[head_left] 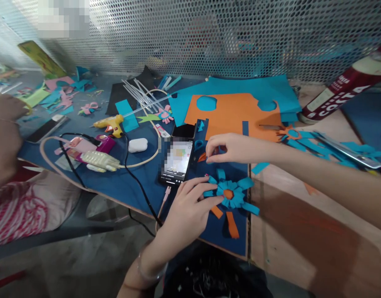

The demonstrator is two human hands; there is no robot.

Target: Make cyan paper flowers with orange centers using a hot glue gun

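Observation:
A blue paper flower [239, 197] with an orange centre lies near the front edge of the blue board. My left hand [192, 207] rests over its left side, fingers stretched out and fingertips touching the petals. Just above the flower, my right hand [223, 148] is closed with the fingers curled in; what they pinch, if anything, is too small to make out. An orange strip [202, 157] lies beside the right fingertips. Below the flower is another orange strip [232, 225]. A phone [179, 159] with a lit screen stands left of my hands.
Orange paper with cut-outs [227, 111] lies over blue sheets [249, 85] behind my hands. Scissors [348, 151] and a dark red can [336, 95] are at right. A yellow glue gun [112, 124], cables, and a white earbud case [138, 145] sit left, near another person's arm [6, 136].

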